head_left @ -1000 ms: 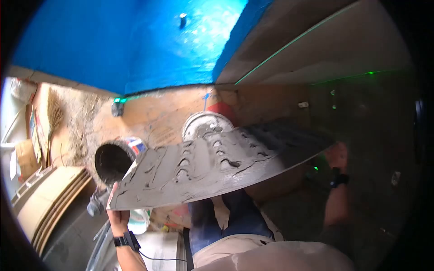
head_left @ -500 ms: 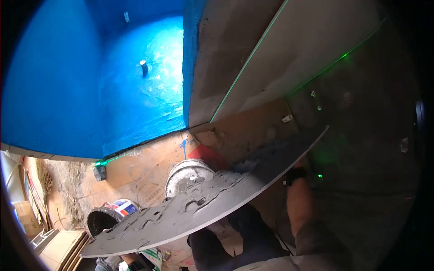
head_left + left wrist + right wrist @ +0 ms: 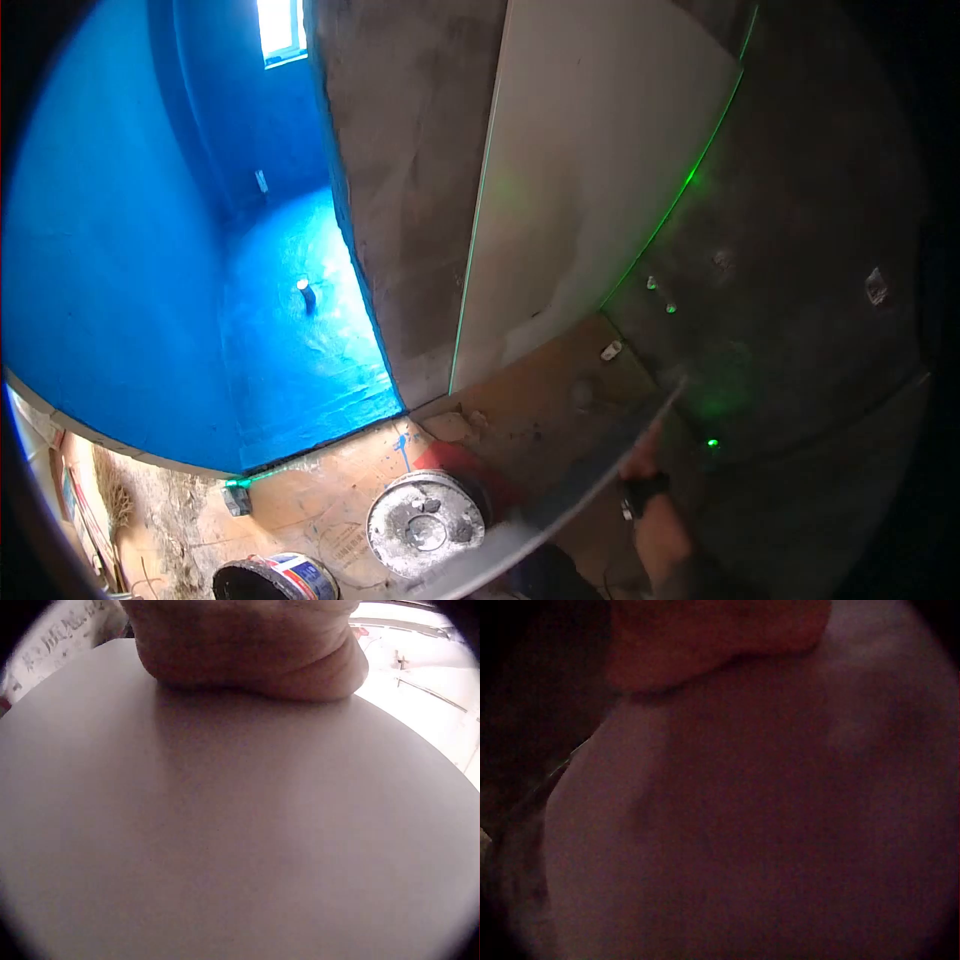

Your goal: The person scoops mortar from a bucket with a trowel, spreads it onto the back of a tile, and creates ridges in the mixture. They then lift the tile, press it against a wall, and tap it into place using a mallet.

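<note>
In the head view a large tile [image 3: 545, 535], its upper face coated in grey mortar, is now seen nearly edge-on and slants up to the right. My right hand [image 3: 643, 460] grips its right side from beneath, with a dark band on the wrist. The right wrist view shows that hand [image 3: 720, 641] against the tile's smooth back [image 3: 750, 810], in dim light. My left hand is outside the head view. In the left wrist view the heel of the left hand [image 3: 247, 652] presses on the pale, smooth back [image 3: 240, 817] near its edge; the fingers are hidden.
A mortar-smeared white bucket [image 3: 425, 525] stands just left of the tile, and another bucket [image 3: 275, 578] lies at the bottom left. Ahead, a pale panel [image 3: 570, 180] covers part of the wall, with green laser lines [image 3: 690, 178] beside it. A blue-coated recess [image 3: 290, 340] opens at left.
The head view has tipped up toward the wall. The tile has swung from nearly flat, mortar up, to a steeper slant, its left end leaving view. The left hand has dropped out of sight.
</note>
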Tool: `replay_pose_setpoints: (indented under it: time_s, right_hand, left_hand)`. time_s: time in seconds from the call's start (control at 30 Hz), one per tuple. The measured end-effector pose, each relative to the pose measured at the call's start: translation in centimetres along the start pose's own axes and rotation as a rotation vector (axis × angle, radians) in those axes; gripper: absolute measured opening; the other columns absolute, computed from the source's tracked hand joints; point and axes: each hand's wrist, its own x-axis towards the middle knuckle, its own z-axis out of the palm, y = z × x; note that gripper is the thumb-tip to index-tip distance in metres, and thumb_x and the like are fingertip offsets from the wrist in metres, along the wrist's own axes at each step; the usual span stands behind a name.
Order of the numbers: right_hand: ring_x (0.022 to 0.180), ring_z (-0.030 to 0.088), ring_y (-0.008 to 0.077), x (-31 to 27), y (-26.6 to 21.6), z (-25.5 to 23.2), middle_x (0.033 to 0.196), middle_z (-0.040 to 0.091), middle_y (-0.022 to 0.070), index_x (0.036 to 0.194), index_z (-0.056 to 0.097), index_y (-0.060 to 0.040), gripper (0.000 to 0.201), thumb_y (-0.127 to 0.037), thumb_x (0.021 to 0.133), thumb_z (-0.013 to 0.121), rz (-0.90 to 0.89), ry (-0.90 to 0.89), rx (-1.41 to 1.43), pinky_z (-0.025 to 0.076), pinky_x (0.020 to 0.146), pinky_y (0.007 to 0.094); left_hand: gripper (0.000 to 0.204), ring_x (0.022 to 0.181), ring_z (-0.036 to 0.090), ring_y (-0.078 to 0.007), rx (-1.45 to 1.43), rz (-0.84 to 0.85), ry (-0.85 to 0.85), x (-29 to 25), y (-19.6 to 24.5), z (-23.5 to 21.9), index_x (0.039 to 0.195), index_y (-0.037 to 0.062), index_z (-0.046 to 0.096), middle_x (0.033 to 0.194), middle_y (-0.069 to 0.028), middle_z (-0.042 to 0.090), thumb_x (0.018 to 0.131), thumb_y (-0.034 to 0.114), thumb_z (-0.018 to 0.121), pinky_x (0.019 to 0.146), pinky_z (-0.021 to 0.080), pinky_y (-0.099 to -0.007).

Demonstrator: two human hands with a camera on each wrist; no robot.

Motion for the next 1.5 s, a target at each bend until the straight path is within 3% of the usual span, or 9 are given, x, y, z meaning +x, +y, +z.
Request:
replay_pose_setpoints:
  time_s: [0.2,0.3,0.37,0.43,0.57,0.8,0.9,1.2,1.5]
  right_hand:
    - [0.125,0.044,0.0246,-10.9,-16.3,-1.5,0.138,0.046,0.0075,0.139,0.042,-0.0117,0.059,-0.052,0.097,0.037,0.033,0.127,0.236,0.037,0.105,0.0412]
    - [0.125,0.042,0.0257,-12.8,-22.7,-4.2,0.139,0.044,0.0058,0.139,0.042,-0.0148,0.062,-0.059,0.095,0.039,-0.224,0.094,-0.434,0.036,0.105,0.0420]
    - [0.127,0.041,0.0272,-12.2,-27.3,-4.2,0.140,0.042,0.0063,0.140,0.040,-0.0142,0.063,-0.058,0.095,0.041,-0.280,0.015,-0.351,0.036,0.105,0.0434]
    - [0.127,0.040,0.0282,-11.1,-34.1,-2.2,0.141,0.042,0.0069,0.142,0.037,-0.0139,0.065,-0.058,0.095,0.044,-0.140,-0.180,0.389,0.035,0.105,0.0448]
    - [0.123,0.044,0.0270,-7.4,-42.5,-4.1,0.136,0.045,0.0077,0.141,0.034,-0.0078,0.069,-0.054,0.093,0.051,-0.262,0.055,0.316,0.038,0.102,0.0469]
    - [0.121,0.048,0.0205,1.2,-61.6,-1.8,0.129,0.053,0.0038,0.134,0.046,-0.0106,0.056,-0.051,0.096,0.049,-0.634,-0.128,0.434,0.038,0.103,0.0396]
    - [0.097,0.050,0.0072,2.0,-68.0,0.9,0.103,0.056,-0.0071,0.119,0.058,-0.0172,0.042,-0.050,0.093,0.057,-0.736,-0.129,0.507,0.041,0.086,0.0310]
    - [0.115,0.051,0.0113,14.0,-78.2,6.6,0.123,0.057,-0.0028,0.128,0.055,-0.0114,0.048,-0.045,0.094,0.057,-1.038,-0.214,0.601,0.043,0.097,0.0322]
    - [0.118,0.050,0.0163,25.5,-81.5,13.1,0.131,0.054,0.0019,0.131,0.052,-0.0053,0.058,-0.047,0.092,0.061,-0.980,-0.353,0.574,0.041,0.100,0.0324]
  left_hand:
    - [0.038,0.114,0.051,-0.0254,-0.083,0.012,0.059,-0.9,10.2,2.8,0.124,-0.0011,0.049,0.124,-0.0138,0.052,0.094,0.023,0.045,0.095,0.044,-0.0403]
    - [0.037,0.113,0.052,-0.0253,-0.170,0.073,0.088,-2.1,18.1,5.3,0.122,-0.0012,0.050,0.123,-0.0137,0.053,0.094,0.023,0.045,0.094,0.045,-0.0401]
    - [0.037,0.112,0.052,-0.0251,-0.230,0.128,0.103,-3.4,23.7,7.0,0.121,-0.0014,0.050,0.121,-0.0137,0.053,0.094,0.023,0.045,0.093,0.045,-0.0400]
    - [0.036,0.111,0.053,-0.0250,-0.314,0.189,0.123,-5.4,29.0,8.5,0.120,-0.0015,0.051,0.120,-0.0136,0.054,0.093,0.023,0.045,0.091,0.046,-0.0399]
    - [0.036,0.109,0.054,-0.0248,-0.493,0.317,0.143,-10.0,37.9,11.5,0.118,-0.0018,0.052,0.118,-0.0135,0.054,0.093,0.022,0.046,0.089,0.047,-0.0397]
    - [0.034,0.105,0.056,-0.0244,-0.735,0.458,0.116,-13.1,48.4,16.1,0.115,-0.0022,0.054,0.115,-0.0133,0.056,0.092,0.022,0.046,0.086,0.049,-0.0393]
    - [0.033,0.104,0.057,-0.0242,-0.797,0.479,0.081,-13.3,50.1,18.6,0.113,-0.0024,0.054,0.113,-0.0132,0.056,0.091,0.021,0.046,0.084,0.050,-0.0392]
    - [0.032,0.100,0.059,-0.0237,-0.801,0.516,-0.069,-10.5,53.1,31.7,0.109,-0.0030,0.056,0.109,-0.0129,0.058,0.090,0.020,0.046,0.079,0.053,-0.0387]
    - [0.040,0.101,0.060,-0.0267,-0.663,0.731,-0.207,-7.8,58.6,38.5,0.113,-0.0025,0.058,0.111,-0.0146,0.060,0.090,0.027,0.045,0.082,0.054,-0.0410]
